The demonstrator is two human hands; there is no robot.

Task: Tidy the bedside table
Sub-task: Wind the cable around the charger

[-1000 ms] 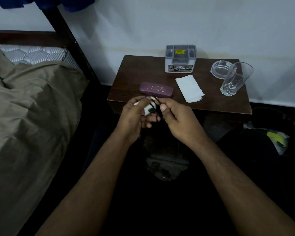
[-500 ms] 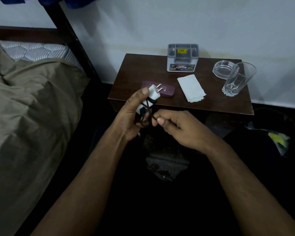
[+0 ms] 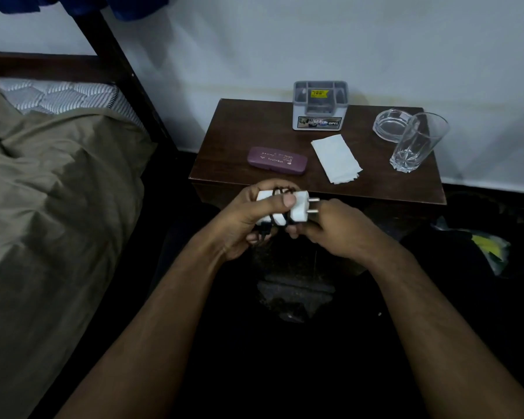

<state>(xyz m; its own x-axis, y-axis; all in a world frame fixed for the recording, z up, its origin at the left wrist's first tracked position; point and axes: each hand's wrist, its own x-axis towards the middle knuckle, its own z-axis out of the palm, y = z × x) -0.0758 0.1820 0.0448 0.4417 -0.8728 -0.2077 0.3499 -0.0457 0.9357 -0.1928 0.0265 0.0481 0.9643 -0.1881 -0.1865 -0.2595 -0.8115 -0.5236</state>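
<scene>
In front of the dark wooden bedside table (image 3: 406, 182), my left hand (image 3: 248, 219) grips a white charger plug (image 3: 298, 208) with a black cable wound around it. The plug lies sideways, its two metal prongs pointing right. My right hand (image 3: 342, 231) pinches the cable at the plug's underside. On the table lie a purple glasses case (image 3: 277, 161) and a white folded tissue (image 3: 335, 158). A grey desk organiser (image 3: 319, 105) stands at the back. A glass ashtray (image 3: 389, 125) and an empty drinking glass (image 3: 418, 142) are at the right.
A bed with an olive cover (image 3: 52, 207) and a dark frame post (image 3: 124, 77) fills the left. The floor below the table is dark, with a plastic bag (image 3: 484, 246) at the right. A white wall runs behind.
The plug has turned from upright to lying sideways, prongs now pointing right. My right hand has moved up from below to the plug's underside, and more cable turns sit around the body.
</scene>
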